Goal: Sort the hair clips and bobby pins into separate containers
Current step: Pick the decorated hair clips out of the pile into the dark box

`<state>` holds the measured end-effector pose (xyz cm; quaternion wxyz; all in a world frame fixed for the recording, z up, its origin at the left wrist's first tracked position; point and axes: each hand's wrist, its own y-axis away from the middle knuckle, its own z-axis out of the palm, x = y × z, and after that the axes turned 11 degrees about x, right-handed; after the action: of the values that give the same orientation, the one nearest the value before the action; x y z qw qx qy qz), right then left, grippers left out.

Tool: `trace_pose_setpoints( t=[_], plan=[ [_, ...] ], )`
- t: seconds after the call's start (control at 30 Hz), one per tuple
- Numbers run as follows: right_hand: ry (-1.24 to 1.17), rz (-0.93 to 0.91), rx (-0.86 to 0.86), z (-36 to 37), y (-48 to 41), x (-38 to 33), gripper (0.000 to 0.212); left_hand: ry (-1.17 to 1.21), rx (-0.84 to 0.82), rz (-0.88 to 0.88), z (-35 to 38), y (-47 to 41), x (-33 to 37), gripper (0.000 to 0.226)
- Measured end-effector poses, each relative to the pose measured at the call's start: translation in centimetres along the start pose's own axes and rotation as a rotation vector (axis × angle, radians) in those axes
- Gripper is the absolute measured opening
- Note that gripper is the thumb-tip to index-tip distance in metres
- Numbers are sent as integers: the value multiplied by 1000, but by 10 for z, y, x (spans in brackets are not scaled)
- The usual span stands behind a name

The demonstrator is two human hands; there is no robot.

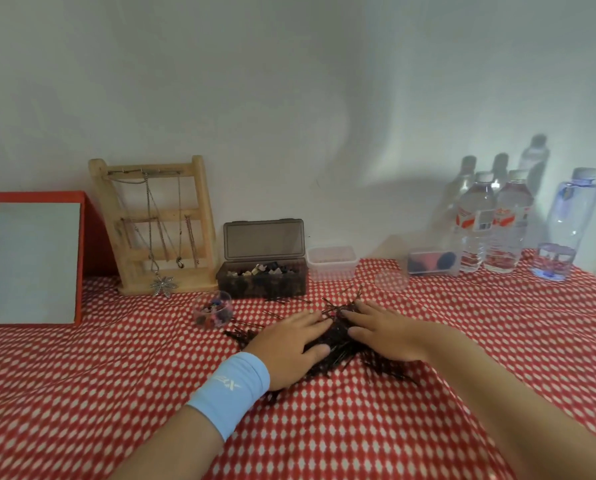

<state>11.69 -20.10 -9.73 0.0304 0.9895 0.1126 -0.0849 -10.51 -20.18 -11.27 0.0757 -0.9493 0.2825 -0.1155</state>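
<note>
Red-and-white patterned cloth (116,393) covers the table nearest us, rumpled into soft folds. On our left wrist sits a pale blue wristband (230,393) with a white logo; it looks like a few letters, upside down to us, and we cannot read them with confidence.

Our left hand (289,344) and right hand (383,332) lie flat on the dark heap of bobby pins (338,337), fingers straight and pressing, grasping nothing. We think the pins may skid from under flat palms on this loose cloth, and stray ones already fan outward. Tangled pins may also lift in clumps.

Just beyond, a small clear cup (213,311) of coloured clips appears to be tipped; a sweep of the left hand might spill them among the pins.

Farther back stands the open brown box (262,275) holding hair clips, beside a clear tub (333,263). Against the wall, the water bottles (476,226) carry red labels too small to read.
</note>
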Motion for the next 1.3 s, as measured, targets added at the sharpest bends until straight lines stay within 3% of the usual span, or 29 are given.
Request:
trace_pose_setpoints(
  t=[0.07,0.3,0.4,0.47,0.53,0.67,0.8,0.87,0.93,1.0,1.13,1.2,1.3],
  plan=[
    [-2,2,-12,7,-1,-1,59,-54,-91,2,2,-1,3,57],
    [-37,-78,1,10,-16,-17,59,-133,-143,-80,-10,6,-12,53],
    [-172,-66,115,1,-19,-14,54,-62,-63,-67,-19,8,-20,47],
    [-109,-16,213,0,-24,-9,55,23,45,-87,-21,3,-27,43],
    [-44,63,182,1,-29,-5,63,24,80,-139,-18,-7,-36,47],
    [-25,70,-15,-1,-29,-8,65,-92,-144,-273,-3,-22,-43,67],
    [-63,4,-34,-18,-24,-20,50,-91,-191,-193,2,-20,-40,65],
    [2,-40,52,-27,-28,-28,37,-56,-188,-154,-2,-15,-40,62],
    [12,-72,194,-33,-36,-41,33,15,-107,-126,-10,-10,-41,58],
    [-47,-105,259,-34,-47,-57,36,88,112,-112,-19,-6,-47,47],
    [-21,-96,158,-25,-75,-82,44,-103,538,-206,-35,3,-74,33],
    [20,-94,154,-15,-87,-89,45,-163,512,-387,-36,6,-89,47],
    [29,-122,181,-3,-96,-98,45,-17,392,-546,-33,8,-111,64]
  ],
)
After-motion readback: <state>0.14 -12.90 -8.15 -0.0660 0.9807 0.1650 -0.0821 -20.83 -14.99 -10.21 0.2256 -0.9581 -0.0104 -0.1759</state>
